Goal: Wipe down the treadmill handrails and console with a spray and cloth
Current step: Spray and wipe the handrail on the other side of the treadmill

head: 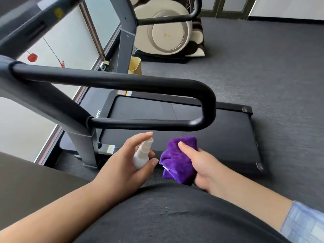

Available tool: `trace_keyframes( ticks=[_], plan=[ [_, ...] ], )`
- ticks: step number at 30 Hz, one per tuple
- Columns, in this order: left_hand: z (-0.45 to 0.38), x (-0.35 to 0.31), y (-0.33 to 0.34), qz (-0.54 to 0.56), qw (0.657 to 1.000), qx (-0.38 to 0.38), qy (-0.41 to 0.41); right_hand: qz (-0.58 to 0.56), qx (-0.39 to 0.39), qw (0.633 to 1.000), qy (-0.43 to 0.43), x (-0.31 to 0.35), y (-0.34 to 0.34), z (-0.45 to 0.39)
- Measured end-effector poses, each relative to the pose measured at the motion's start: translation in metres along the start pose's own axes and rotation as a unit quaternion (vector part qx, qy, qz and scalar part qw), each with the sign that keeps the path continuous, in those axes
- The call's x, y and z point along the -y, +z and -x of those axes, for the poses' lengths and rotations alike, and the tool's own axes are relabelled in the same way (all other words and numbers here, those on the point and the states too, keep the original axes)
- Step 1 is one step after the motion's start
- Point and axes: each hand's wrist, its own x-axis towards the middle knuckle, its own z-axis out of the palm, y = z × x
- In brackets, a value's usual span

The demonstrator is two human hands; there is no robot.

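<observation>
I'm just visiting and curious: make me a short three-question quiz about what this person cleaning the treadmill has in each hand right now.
1. True or false: the left hand holds the white spray bottle.
2. What colour is the cloth in the right hand?
3. The cloth is: A) on the black handrail, B) below it and apart from it, C) on the floor.

Key: 1 true; 2 purple; 3 B.
</observation>
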Motion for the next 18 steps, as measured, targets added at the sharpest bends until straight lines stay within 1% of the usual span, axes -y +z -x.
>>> trace_keyframes(
  ticks=[3, 4, 5, 6, 7, 8, 9, 10, 11, 13, 14, 15, 18],
  plan=[
    [0.004, 0.008, -0.014, 0.005, 1.0, -0.001, -0.006, 0.043, 0.023, 0.989, -0.141, 0.015, 0.027, 0.014],
    [0.005, 0.011, -0.019, 0.006, 1.0, -0.002, -0.007, 0.064, 0.016, 0.978, -0.199, 0.021, 0.036, 0.018],
    [0.006, 0.014, -0.024, 0.008, 1.0, -0.004, -0.007, 0.104, -0.009, 0.958, -0.266, 0.026, 0.044, 0.021],
    [0.007, 0.016, -0.028, 0.01, 1.0, -0.006, -0.007, 0.161, -0.044, 0.925, -0.341, 0.03, 0.051, 0.023],
    [0.007, 0.019, -0.033, 0.012, 1.0, -0.009, -0.007, 0.223, -0.077, 0.879, -0.414, 0.032, 0.056, 0.023],
    [0.007, 0.021, -0.036, 0.014, 1.0, -0.012, -0.008, 0.286, -0.104, 0.825, -0.477, 0.035, 0.059, 0.019],
    [0.007, 0.024, -0.04, 0.014, 1.0, -0.014, -0.008, 0.354, -0.127, 0.774, -0.509, 0.038, 0.06, 0.013],
    [0.006, 0.026, -0.042, 0.014, 1.0, -0.014, -0.009, 0.433, -0.145, 0.732, -0.506, 0.043, 0.06, 0.004],
    [0.006, 0.027, -0.045, 0.016, 1.0, -0.013, -0.012, 0.53, -0.158, 0.687, -0.471, 0.047, 0.057, -0.005],
    [0.006, 0.031, -0.049, 0.022, 1.0, -0.012, -0.018, 0.728, -0.169, 0.553, -0.368, 0.051, 0.047, -0.024],
    [0.006, 0.033, -0.05, 0.023, 0.999, -0.011, -0.021, 0.786, -0.169, 0.495, -0.328, 0.05, 0.043, -0.033],
    [0.007, 0.036, -0.051, 0.024, 0.999, -0.008, -0.024, 0.814, -0.171, 0.462, -0.306, 0.047, 0.04, -0.038],
    [0.01, 0.043, -0.057, 0.025, 0.999, -0.017, -0.038, 0.835, -0.187, 0.423, -0.296, 0.04, 0.046, -0.05]
  ],
)
